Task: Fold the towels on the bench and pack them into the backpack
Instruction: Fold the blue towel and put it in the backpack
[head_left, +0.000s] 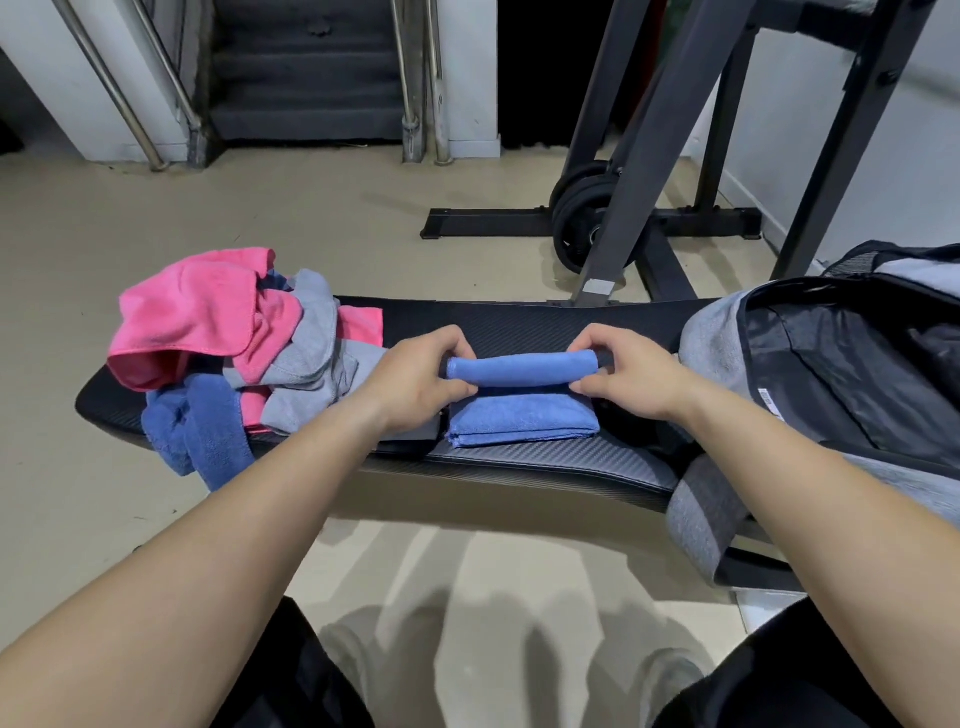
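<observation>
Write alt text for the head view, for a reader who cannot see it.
A person's left hand and right hand each pinch one end of a blue towel, holding its far part rolled above the rest on a black bench. A pile of pink, grey and blue towels lies to the left, an open grey backpack to the right.

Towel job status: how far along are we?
Done: nothing visibly packed; the backpack is open, contents unclear. In hand: left hand and right hand pinch the blue towel, part-folded on the bench. Left: the towel heap, pink, grey and blue, crumpled, plus packing.
</observation>
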